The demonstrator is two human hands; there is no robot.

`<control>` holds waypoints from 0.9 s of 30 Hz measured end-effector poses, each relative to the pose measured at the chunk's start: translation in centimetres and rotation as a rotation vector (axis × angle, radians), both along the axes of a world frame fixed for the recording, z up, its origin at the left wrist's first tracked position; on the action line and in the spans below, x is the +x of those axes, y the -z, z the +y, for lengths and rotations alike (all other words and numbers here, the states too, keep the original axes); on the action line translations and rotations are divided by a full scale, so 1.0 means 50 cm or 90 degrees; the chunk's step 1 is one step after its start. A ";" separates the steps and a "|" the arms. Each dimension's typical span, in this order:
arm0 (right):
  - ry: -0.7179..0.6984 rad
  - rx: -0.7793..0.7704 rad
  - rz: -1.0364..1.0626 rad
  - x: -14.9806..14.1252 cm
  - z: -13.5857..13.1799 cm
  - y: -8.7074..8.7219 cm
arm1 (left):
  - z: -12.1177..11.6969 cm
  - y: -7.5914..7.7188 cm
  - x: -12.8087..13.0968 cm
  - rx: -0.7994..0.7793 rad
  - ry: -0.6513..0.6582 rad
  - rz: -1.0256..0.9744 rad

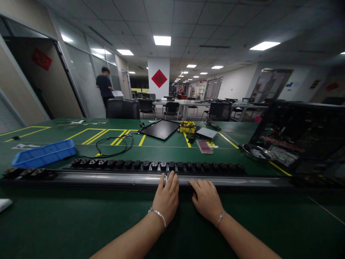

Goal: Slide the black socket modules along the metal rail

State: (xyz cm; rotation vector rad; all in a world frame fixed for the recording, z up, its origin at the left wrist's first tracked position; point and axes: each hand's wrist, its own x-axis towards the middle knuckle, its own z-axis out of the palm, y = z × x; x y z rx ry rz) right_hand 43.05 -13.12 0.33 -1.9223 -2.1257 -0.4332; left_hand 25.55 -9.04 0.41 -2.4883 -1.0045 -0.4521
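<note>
A long bar [113, 178] with a silvery face and black edges lies across the green table in front of me. My left hand [167, 199] rests on it near the middle, its fingers stretched forward and lying on the metal. Just to the right, my right hand [208, 199] touches the same bar with fingers apart and slightly bent, thumb toward the left hand. Neither hand holds anything that I can see. Along the bar's far side runs a row of small black socket-like blocks [146, 165], some with pale metal parts on top.
Behind the row lie a blue bin [44, 154], a black cable [132, 144], a dark flat panel [161, 128], a yellow basket [188, 126] and a grey box [207, 133]. At right are a metal bowl [256, 155] and an open computer case [299, 133]. A person [104, 84] stands far left.
</note>
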 end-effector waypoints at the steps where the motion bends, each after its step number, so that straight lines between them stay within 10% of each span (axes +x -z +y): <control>1: 0.000 0.000 0.001 0.000 0.000 0.000 | -0.001 0.001 0.001 -0.003 0.001 0.008; 27: -0.003 -0.009 0.025 0.001 -0.002 -0.004 | -0.011 -0.080 -0.044 -0.126 -0.256 0.212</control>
